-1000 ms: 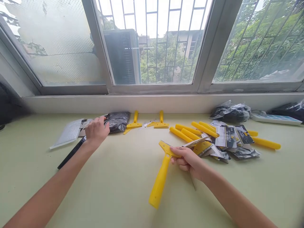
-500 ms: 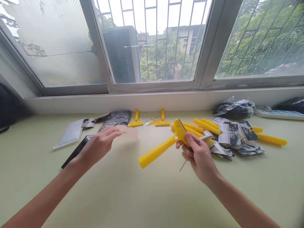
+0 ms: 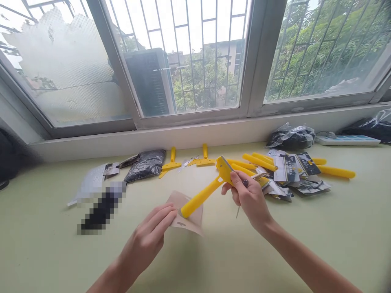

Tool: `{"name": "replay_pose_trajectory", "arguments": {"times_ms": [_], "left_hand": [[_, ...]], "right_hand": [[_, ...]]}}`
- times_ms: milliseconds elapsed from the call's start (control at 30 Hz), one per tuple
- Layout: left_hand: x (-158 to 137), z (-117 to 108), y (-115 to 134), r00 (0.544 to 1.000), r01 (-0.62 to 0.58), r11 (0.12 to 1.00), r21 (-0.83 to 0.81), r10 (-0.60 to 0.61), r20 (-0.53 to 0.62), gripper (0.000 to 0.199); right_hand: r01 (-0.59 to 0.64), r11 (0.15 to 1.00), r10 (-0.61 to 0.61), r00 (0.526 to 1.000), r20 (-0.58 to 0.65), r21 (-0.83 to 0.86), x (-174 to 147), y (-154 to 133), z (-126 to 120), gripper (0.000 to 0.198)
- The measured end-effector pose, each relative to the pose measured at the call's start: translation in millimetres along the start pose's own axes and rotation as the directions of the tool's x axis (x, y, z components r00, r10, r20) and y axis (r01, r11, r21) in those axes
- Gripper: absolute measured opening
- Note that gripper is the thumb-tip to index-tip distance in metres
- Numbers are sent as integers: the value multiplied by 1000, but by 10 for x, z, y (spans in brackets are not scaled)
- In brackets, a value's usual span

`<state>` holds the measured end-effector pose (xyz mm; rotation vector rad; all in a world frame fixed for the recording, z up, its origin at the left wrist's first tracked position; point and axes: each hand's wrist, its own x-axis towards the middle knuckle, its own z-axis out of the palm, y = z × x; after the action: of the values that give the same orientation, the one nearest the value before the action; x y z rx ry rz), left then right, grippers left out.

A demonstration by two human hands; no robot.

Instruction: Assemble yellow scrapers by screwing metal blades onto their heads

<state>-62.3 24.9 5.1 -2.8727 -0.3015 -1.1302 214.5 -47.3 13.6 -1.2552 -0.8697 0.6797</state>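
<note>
My right hand point(image 3: 249, 199) grips a yellow scraper point(image 3: 204, 196) by its wide head, its handle slanting down to the left. A thin metal rod point(image 3: 237, 211) sticks out below the same hand. My left hand point(image 3: 152, 228) is closed on the edge of a pale packaging card point(image 3: 192, 221) with a hanging hole. The handle's end lies over this card, close to my left fingertips; I cannot tell whether they touch. Two more yellow scrapers, one on the left point(image 3: 171, 165) and one on the right point(image 3: 204, 158), lie behind on the table.
At the right is a pile of yellow-handled scrapers point(image 3: 336, 171) with packaging cards point(image 3: 287, 167). A black plastic-wrapped packet point(image 3: 146, 165) and a clear plastic bag point(image 3: 90, 181) lie left, near a pixelated dark object point(image 3: 102, 211). A power strip point(image 3: 350, 141) sits by the window.
My left hand has brought the card from the back left toward me and under the scraper handle's end. My right hand still holds the scraper. The view has tilted slightly.
</note>
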Motion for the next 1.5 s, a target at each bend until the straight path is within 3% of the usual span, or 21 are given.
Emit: {"name": "replay_pose_trajectory", "arguments": {"times_ms": [133, 333, 500, 600, 700, 733, 833, 900, 1033, 1167, 1333, 1500], "left_hand": [[8, 67, 17, 1000, -18, 1000, -11, 18, -4, 58], [57, 151, 66, 995, -100, 995, 1, 100, -7, 52], [478, 209, 74, 996, -75, 996, -47, 72, -47, 40], [778, 352, 63, 999, 46, 991, -128, -42, 35, 29], [880, 572, 63, 945, 313, 929, -196, -284, 163, 20], [858, 642, 75, 918, 385, 907, -171, -359, 167, 29], [701, 784, 148, 871, 480, 876, -35, -471, 141, 63], [604, 816, 207, 853, 510, 860, 7, -506, 127, 62], [577, 829, 235, 828, 534, 843, 68, -537, 161, 56], [634, 857, 161, 814, 515, 854, 69, -513, 272, 66], [645, 826, 222, 791, 515, 853, 78, -509, 339, 64], [677, 750, 333, 704, 500, 861, 87, -463, 539, 17]], "right_hand": [[7, 999, -7, 1000, -2, -40, 60, 23, -81, 45], [75, 981, -63, 996, 69, -178, -29, 24, 16, 41], [51, 941, 15, 981, 193, -334, -28, 46, 13, 45], [43, 909, 89, 952, 292, -416, 10, 100, -45, 43], [14, 862, 164, 938, 304, -506, 63, 167, -126, 44], [0, 843, 183, 940, 287, -538, 82, 185, -154, 45], [-35, 789, 206, 956, 210, -614, 114, 190, -211, 50], [-36, 771, 194, 964, 181, -636, 92, 136, -201, 56], [86, 780, 109, 957, 270, -620, -31, -29, -71, 53], [222, 663, -5, 956, 292, -715, -69, -24, 16, 34], [44, 616, 95, 987, 130, -786, 18, 163, -122, 35], [-31, 645, 173, 979, 106, -764, -14, 204, -254, 31]]}}
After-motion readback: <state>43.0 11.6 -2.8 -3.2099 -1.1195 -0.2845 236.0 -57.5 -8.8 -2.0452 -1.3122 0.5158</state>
